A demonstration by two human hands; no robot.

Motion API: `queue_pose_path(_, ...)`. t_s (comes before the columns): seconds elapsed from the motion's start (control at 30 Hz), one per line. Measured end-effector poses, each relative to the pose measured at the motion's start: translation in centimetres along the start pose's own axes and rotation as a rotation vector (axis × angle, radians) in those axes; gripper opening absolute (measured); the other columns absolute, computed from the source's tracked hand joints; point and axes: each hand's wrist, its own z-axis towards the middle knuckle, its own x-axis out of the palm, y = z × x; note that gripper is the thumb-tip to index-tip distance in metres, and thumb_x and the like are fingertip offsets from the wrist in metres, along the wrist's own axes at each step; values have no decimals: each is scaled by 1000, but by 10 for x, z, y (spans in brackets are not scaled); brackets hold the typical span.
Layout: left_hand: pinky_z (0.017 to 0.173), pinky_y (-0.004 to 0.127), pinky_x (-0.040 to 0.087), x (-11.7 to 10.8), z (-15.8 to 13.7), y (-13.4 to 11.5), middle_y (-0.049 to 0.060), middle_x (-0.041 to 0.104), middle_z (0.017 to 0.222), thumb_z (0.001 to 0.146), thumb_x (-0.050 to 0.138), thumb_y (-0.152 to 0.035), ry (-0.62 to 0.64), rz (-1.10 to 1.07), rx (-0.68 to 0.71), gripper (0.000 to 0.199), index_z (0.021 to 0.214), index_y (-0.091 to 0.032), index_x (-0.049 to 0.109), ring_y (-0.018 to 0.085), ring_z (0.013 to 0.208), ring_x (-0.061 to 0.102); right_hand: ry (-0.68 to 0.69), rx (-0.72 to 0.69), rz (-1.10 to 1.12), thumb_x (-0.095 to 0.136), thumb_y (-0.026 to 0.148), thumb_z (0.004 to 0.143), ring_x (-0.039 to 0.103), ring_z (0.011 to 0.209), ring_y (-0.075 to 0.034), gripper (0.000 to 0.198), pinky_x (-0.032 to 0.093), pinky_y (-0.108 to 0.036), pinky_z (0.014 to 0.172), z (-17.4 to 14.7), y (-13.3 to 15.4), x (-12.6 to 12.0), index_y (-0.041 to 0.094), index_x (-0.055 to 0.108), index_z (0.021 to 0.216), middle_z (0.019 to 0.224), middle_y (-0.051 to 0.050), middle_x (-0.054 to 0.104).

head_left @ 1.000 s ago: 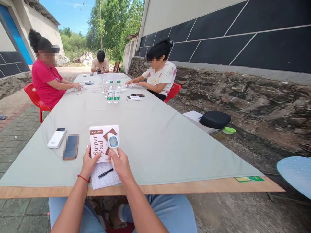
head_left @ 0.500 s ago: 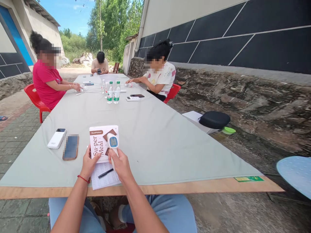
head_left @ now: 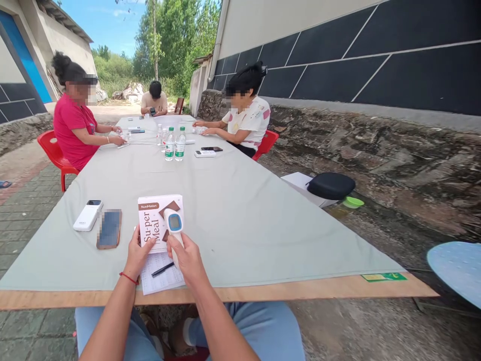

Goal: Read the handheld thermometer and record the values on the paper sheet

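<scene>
Thermometer point(head_left: 175, 223) juts above my right hand point(head_left: 187, 254), fingers wrapped round it; my left hand point(head_left: 139, 253) grasps the box point(head_left: 155, 223) at lower left.

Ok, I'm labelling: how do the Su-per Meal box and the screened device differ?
The box is broad; the device narrower, with a rounded head. The box bears brown printing; the device has a blue-framed screen. The left hand holds the box, the right hand the device. Both are largely white.

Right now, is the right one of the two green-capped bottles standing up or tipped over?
Upright: the bottle stands on its base on the table, green cap at the top.
</scene>
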Motion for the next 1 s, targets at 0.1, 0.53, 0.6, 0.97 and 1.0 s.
queue_pose_path(0.1, 94, 39, 47, 1, -1, -2, 12, 64, 123, 71, 75, -46, 3, -2, 2, 68, 129, -17, 53, 28, 111, 60, -2, -57, -40, 59, 48, 78, 43, 55, -13, 27, 36, -26, 54, -10, 14, -1, 21, 56, 78, 59, 4, 49)
queue_pose_path(0.53, 94, 39, 48, 3, -3, -13, 12, 64, 124, 72, 72, -47, -2, 32, -14, 69, 130, -16, 51, 29, 112, 60, 38, -171, 24, 60, 44, 82, 45, 63, -14, 26, 42, -25, 58, -68, 79, -6, 19, 61, 89, 69, 1, 52)
queue_pose_path(0.6, 94, 40, 48, 3, -3, -14, 12, 64, 125, 72, 72, -47, -7, 35, -5, 69, 131, -16, 51, 29, 113, 60, 30, -167, 31, 61, 42, 81, 46, 63, -14, 25, 42, -25, 58, -73, 82, -6, 19, 62, 90, 68, 1, 52)
queue_pose_path(0.97, 96, 39, 47, 3, -4, -15, 13, 62, 128, 72, 72, -49, -9, 38, -23, 70, 130, -16, 52, 30, 116, 58, 0, -167, 22, 61, 41, 81, 51, 64, -14, 29, 45, -25, 59, -77, 81, -6, 18, 66, 97, 74, -1, 62)
queue_pose_path(1.0, 96, 40, 47, 3, -3, -14, 13, 62, 128, 72, 72, -49, -7, 30, -28, 70, 131, -16, 52, 30, 117, 58, -4, -169, 3, 61, 42, 81, 53, 66, -15, 31, 46, -25, 60, -73, 79, -8, 18, 66, 100, 76, -2, 64)
